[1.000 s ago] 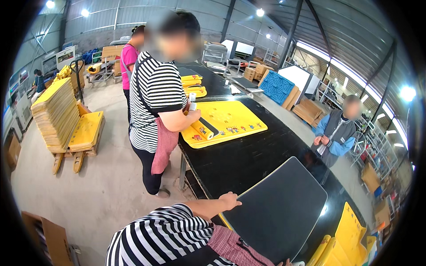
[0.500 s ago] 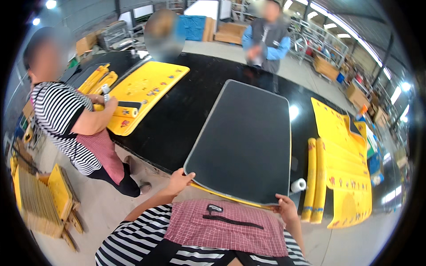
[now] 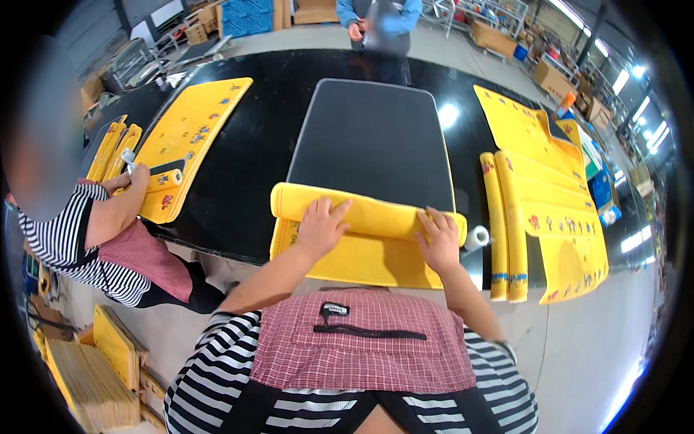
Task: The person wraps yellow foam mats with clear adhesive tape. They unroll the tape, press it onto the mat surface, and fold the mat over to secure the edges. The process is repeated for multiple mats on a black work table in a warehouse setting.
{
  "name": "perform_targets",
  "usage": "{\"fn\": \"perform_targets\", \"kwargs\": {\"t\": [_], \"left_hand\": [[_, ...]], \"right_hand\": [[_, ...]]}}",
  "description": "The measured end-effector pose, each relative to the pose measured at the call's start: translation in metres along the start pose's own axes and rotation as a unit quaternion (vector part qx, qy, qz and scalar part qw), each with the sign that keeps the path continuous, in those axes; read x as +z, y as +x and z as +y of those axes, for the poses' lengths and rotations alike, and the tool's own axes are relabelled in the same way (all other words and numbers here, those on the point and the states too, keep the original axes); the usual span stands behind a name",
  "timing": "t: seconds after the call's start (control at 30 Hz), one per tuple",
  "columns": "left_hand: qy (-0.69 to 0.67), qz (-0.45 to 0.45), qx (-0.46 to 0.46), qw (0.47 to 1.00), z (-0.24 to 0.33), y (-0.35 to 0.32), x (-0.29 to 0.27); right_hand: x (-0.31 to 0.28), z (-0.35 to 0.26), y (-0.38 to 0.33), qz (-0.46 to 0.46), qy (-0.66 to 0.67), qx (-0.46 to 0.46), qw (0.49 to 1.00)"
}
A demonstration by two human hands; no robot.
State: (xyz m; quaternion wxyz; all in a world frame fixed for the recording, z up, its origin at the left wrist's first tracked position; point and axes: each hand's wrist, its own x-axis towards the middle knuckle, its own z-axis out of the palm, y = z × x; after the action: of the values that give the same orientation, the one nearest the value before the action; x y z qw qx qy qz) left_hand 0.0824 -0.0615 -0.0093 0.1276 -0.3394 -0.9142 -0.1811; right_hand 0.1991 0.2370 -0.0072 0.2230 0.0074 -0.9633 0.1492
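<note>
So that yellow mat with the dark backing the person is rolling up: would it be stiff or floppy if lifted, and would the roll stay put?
Probably floppy: the yellow mat curls into a tight roll under the left hand and right hand. Its near edge droops over the black table, so it likely sags when lifted. Both palms press the roll, so it may spring open if released.

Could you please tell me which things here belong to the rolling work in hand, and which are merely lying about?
In hand:
left hand
right hand
yellow mat, half rolled, black side up
black table

Lying about:
tape roll
rolled yellow mats
flat yellow mats
co-worker's yellow mat
</note>
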Motion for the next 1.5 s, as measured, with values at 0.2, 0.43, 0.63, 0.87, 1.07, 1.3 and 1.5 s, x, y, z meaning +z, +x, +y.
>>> {"fn": "perform_targets", "kwargs": {"t": [0.2,0.43,0.63,0.87,1.07,1.3,1.5], "left_hand": [[-0.022,-0.053,0.059,0.997,-0.016,0.017,0.039],[-0.007,-0.058,0.065,0.996,0.004,-0.020,0.043],[0.011,-0.003,0.061,0.998,0.012,-0.036,0.048],[-0.076,-0.052,0.025,0.995,0.022,-0.042,0.038],[-0.098,-0.033,0.068,0.992,0.020,-0.056,0.032],[-0.063,-0.105,0.063,0.991,0.021,-0.064,0.027],[-0.112,-0.137,0.068,0.982,0.015,-0.069,0.039]], "right_hand": [[0.038,0.011,0.004,-0.048,0.052,-0.042,0.997],[0.041,0.003,-0.022,-0.064,0.061,-0.042,0.995],[0.038,-0.019,-0.027,-0.053,0.030,-0.052,0.997],[0.045,-0.030,-0.031,-0.120,0.065,-0.028,0.990],[0.043,-0.031,-0.045,-0.083,0.056,-0.091,0.991],[0.053,-0.034,-0.057,-0.046,0.118,-0.078,0.989],[0.061,-0.025,-0.071,0.024,0.081,-0.147,0.986]]}}
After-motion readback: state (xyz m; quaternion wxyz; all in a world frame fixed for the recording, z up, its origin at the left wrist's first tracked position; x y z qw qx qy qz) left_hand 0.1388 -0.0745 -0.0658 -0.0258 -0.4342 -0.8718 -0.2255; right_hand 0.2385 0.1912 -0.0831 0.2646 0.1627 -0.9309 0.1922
